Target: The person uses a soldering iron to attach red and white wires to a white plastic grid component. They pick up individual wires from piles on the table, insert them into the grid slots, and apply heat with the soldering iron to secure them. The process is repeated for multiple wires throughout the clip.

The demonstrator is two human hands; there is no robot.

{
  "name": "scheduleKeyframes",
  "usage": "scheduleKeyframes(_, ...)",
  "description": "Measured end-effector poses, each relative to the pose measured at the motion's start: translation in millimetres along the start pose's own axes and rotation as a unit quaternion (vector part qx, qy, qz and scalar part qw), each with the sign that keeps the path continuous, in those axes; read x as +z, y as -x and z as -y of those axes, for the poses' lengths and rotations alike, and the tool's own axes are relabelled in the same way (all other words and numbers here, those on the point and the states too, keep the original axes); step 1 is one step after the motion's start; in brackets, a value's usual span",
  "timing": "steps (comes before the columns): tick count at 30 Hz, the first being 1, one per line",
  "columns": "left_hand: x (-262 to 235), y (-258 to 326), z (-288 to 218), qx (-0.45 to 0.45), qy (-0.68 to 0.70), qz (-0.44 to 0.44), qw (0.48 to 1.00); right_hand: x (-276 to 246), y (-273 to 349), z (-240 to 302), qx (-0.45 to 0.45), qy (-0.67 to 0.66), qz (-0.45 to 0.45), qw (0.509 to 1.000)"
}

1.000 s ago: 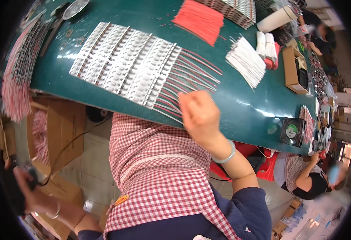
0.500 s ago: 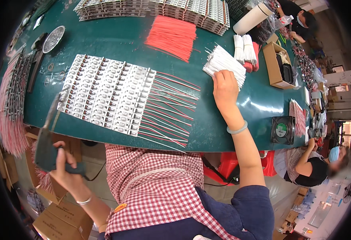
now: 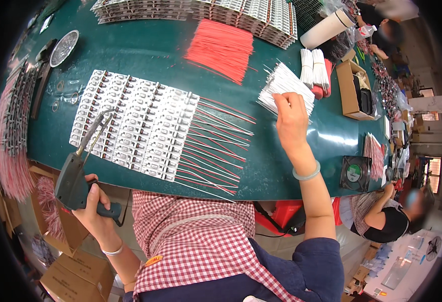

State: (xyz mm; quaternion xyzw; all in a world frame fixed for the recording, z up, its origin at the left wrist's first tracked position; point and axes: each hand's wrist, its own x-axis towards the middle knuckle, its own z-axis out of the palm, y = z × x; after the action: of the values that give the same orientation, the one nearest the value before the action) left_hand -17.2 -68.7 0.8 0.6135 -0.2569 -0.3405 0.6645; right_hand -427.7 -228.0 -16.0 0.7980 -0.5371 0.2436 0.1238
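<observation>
— Where is the left hand (image 3: 94, 204)?

— Low at the left, below the near edge of the tabletop (image 3: 291, 176). Its fingers are wrapped tight round a dark pistol-style grip (image 3: 80, 194), the thumb on top. The wrist is bent a little and wears a thin bangle; the forearm runs down toward the lower edge.

— And the right hand (image 3: 290, 118)?

— Stretched well forward over the tabletop, the arm nearly straight. The back of the hand faces up, the fingers curled down and pinched together at their tips on a bundle of white wires (image 3: 284, 85). A pale bracelet sits on the wrist; a dark blue sleeve covers the upper arm.
</observation>
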Motion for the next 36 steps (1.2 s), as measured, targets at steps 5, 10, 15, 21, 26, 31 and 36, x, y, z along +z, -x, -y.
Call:
scheduleKeyframes(5,7.4,4.7,-5.2,-0.006,-0.003,0.011,1.0,-25.2,-33.2,13.3,-0.096,0.087,0.088,0.988)
scheduleKeyframes(10,-2.7,6.1,-7.3,-0.028,0.013,0.021,0.999,-21.2,-59.7,39.6,-0.2,0.223,0.228,0.926)
scheduleKeyframes(15,1.7,20.0,-7.7,-0.037,0.064,-0.005,0.997,7.1,-66.3,60.9,-0.222,0.249,0.287,0.898)
scheduleKeyframes(21,-25.6,36.2,-3.4,-0.092,0.073,-0.025,0.993,-17.9,-72.3,87.8,-0.18,0.12,0.241,0.946)
scheduleKeyframes(26,-28.0,53.7,-7.8,-0.119,0.074,0.001,0.99,-14.1,-42.6,148.6,-0.153,-0.198,0.115,0.961)
scheduleKeyframes(31,-42.7,72.5,-10.5,-0.095,-0.04,0.003,0.995,4.2,-7.0,209.7,-0.151,-0.315,0.096,0.932)
scheduleKeyframes(36,-65.3,90.6,-1.3,-0.042,-0.146,0.048,0.987,13.7,15.5,231.2,-0.141,-0.334,0.096,0.927)
